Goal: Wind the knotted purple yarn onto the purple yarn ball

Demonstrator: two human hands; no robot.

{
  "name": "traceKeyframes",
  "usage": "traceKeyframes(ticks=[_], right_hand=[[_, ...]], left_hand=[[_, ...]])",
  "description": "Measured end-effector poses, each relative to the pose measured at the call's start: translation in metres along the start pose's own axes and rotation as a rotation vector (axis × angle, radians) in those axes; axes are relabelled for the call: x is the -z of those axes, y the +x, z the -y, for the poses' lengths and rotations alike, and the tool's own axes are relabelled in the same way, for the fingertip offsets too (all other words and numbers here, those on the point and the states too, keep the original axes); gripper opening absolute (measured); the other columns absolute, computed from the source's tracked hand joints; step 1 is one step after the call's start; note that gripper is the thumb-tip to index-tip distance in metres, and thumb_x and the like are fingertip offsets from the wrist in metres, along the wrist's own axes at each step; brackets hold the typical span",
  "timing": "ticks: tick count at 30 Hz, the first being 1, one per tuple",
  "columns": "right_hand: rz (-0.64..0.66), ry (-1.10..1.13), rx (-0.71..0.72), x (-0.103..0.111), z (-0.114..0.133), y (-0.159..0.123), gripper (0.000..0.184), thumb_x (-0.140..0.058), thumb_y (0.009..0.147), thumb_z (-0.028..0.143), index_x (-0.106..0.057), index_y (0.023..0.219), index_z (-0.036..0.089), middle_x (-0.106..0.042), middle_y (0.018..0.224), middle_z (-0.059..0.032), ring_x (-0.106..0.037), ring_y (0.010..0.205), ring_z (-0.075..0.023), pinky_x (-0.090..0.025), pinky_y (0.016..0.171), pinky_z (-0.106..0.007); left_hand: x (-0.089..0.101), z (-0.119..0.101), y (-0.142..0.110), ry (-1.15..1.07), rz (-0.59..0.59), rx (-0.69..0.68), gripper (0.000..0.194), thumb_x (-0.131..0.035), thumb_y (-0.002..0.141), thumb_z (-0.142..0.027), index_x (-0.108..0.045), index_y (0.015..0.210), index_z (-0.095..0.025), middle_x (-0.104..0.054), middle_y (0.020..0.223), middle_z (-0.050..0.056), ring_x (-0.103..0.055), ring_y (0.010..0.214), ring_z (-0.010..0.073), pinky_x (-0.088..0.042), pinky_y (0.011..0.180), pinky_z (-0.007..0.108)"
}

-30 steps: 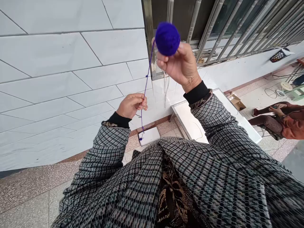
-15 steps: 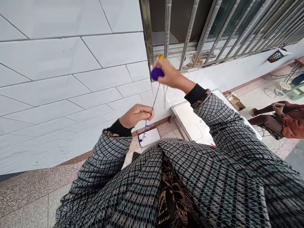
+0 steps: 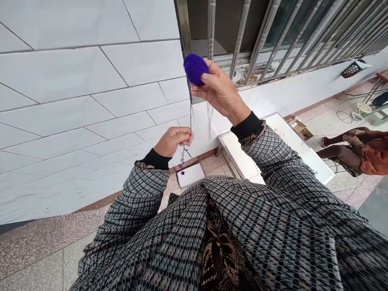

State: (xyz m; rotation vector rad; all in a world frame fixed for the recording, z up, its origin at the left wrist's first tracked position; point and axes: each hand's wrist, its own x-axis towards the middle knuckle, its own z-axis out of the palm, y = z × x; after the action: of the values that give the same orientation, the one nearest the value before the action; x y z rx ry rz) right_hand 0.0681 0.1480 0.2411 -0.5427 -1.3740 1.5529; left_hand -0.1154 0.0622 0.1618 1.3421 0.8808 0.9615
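My right hand (image 3: 218, 89) grips a purple ball of yarn (image 3: 195, 69) high in front of the window bars, thumb on its near side. A purple strand (image 3: 190, 109) runs down from the ball to my left hand (image 3: 174, 140), which is closed in a pinch around it. Below that hand the loose end dangles, tangled and kinked, with a small purple knot or clump (image 3: 182, 173) at the bottom. This clump appears over a white box-like object (image 3: 192, 176) with a dark edge near the floor.
A white table (image 3: 239, 151) stands ahead to the right. Metal window bars (image 3: 211, 32) and a white tiled wall (image 3: 121, 76) rise in front. A seated person (image 3: 360, 151) is at the far right, near a cardboard box (image 3: 302, 130). A black basket (image 3: 351, 69) hangs on the wall.
My right hand has turned and risen slightly, bringing the yarn ball up and into fuller view. My left hand has moved up a little, and the strand between them hangs more upright.
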Motion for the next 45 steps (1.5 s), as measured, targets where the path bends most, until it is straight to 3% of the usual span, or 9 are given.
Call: traceKeyframes(ticks=[8,13,15,20,23,26,31,39,45], right_hand=[[-0.215,-0.340,-0.005,0.014,-0.019,0.012,0.052,-0.076,0.069,0.041,-0.038,0.101,0.024,-0.051,0.094,0.0003,-0.047,0.089,-0.0139,-0.046,0.079,-0.026],[0.614,-0.537,-0.264,0.023,-0.018,-0.028,0.044,-0.085,0.071,0.036,-0.051,0.096,0.021,-0.062,0.092,-0.0027,-0.058,0.092,-0.0168,-0.050,0.080,-0.031],[0.736,-0.482,-0.301,0.024,-0.015,-0.039,0.051,-0.087,0.072,0.043,-0.053,0.102,0.020,-0.065,0.097,-0.0039,-0.061,0.092,-0.0164,-0.052,0.079,-0.030],[0.319,-0.025,0.050,0.014,-0.003,-0.020,0.059,-0.072,0.086,0.054,-0.040,0.125,0.022,-0.058,0.111,-0.0016,-0.059,0.088,-0.0081,-0.053,0.084,-0.022],[0.116,-0.146,0.065,0.007,-0.003,-0.002,0.042,-0.069,0.088,0.032,-0.041,0.118,0.020,-0.054,0.108,-0.0015,-0.056,0.083,-0.0071,-0.053,0.077,-0.020],[0.372,-0.447,-0.131,0.008,-0.010,-0.006,0.040,-0.081,0.079,0.018,-0.048,0.101,0.019,-0.058,0.097,-0.0011,-0.056,0.085,-0.0108,-0.052,0.072,-0.021],[0.773,-0.452,-0.334,0.015,-0.012,-0.032,0.051,-0.094,0.073,0.040,-0.055,0.098,0.017,-0.065,0.092,-0.0003,-0.063,0.085,-0.0112,-0.055,0.074,-0.022],[0.090,-0.075,-0.088,0.016,0.011,-0.021,0.053,-0.068,0.088,0.063,-0.050,0.114,0.021,-0.056,0.093,0.0056,-0.045,0.060,-0.0030,-0.044,0.060,-0.015],[-0.005,-0.132,0.003,0.010,0.020,-0.006,0.039,-0.065,0.095,0.051,-0.044,0.114,0.023,-0.054,0.100,0.0013,-0.053,0.077,-0.0072,-0.050,0.077,-0.020]], left_hand=[[-0.006,-0.015,-0.010,0.101,0.059,-0.074,0.022,-0.064,0.070,-0.032,-0.061,0.056,-0.017,-0.052,0.054,0.002,-0.040,0.051,0.0110,-0.037,0.055,0.028],[0.016,-0.021,-0.010,0.092,-0.054,-0.154,0.022,-0.069,0.072,-0.033,-0.063,0.060,-0.016,-0.054,0.057,0.003,-0.043,0.052,0.0106,-0.036,0.054,0.027],[0.023,-0.020,-0.009,0.040,-0.126,-0.141,0.021,-0.069,0.071,-0.031,-0.060,0.059,-0.016,-0.050,0.054,0.001,-0.043,0.051,0.0101,-0.040,0.055,0.026],[0.012,-0.012,-0.002,-0.005,-0.039,-0.035,0.017,-0.067,0.067,-0.028,-0.062,0.056,-0.016,-0.043,0.048,-0.001,-0.042,0.048,0.0106,-0.047,0.057,0.028],[0.000,-0.015,0.000,-0.011,0.091,-0.052,0.020,-0.071,0.070,-0.030,-0.066,0.058,-0.015,-0.045,0.049,0.000,-0.043,0.048,0.0108,-0.044,0.055,0.028],[0.003,-0.021,-0.002,-0.025,0.136,-0.085,0.024,-0.078,0.072,-0.032,-0.068,0.060,-0.014,-0.050,0.052,0.002,-0.043,0.049,0.0104,-0.040,0.052,0.027],[0.025,-0.013,-0.008,-0.155,0.046,-0.056,0.035,-0.090,0.068,-0.040,-0.068,0.060,-0.014,-0.046,0.051,0.000,-0.044,0.048,0.0100,-0.046,0.054,0.029],[0.012,0.030,-0.008,-0.415,-0.160,0.033,0.022,-0.077,0.063,-0.030,-0.060,0.061,-0.016,-0.035,0.047,-0.006,-0.032,0.043,0.0058,-0.040,0.050,0.023],[-0.005,0.044,-0.003,-0.116,-0.047,0.142,0.021,-0.065,0.058,-0.032,-0.053,0.048,-0.017,-0.045,0.048,-0.001,-0.036,0.045,0.0068,-0.037,0.052,0.024]])
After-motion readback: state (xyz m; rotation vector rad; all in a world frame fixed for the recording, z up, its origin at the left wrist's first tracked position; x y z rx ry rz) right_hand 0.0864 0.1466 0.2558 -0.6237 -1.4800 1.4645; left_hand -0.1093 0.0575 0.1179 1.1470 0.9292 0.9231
